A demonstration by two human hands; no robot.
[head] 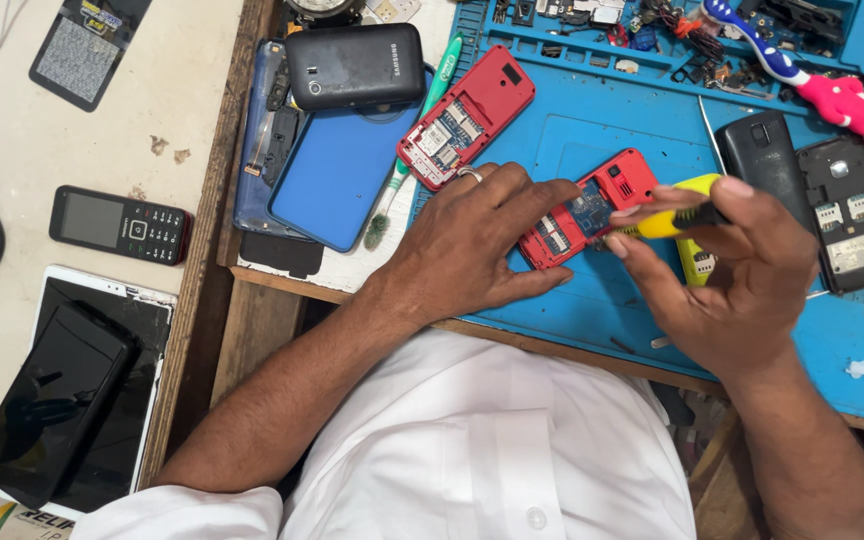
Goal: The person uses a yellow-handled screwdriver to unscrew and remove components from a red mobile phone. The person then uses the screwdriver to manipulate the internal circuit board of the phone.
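Pinned flat by left hand point(462, 245), the red phone point(592, 207) is met from the right by a yellow screwdriver point(667, 215) (pinched in right-hand fingers point(652, 275)).

The opened red phone point(587, 210) lies back-up and slanted on the blue mat, its cover off, circuit board and card slots bared; its lower end is hidden under fingers; the yellow-handled screwdriver point(674, 215) lies nearly level, held from the right, its tip touching the phone's lower right edge.
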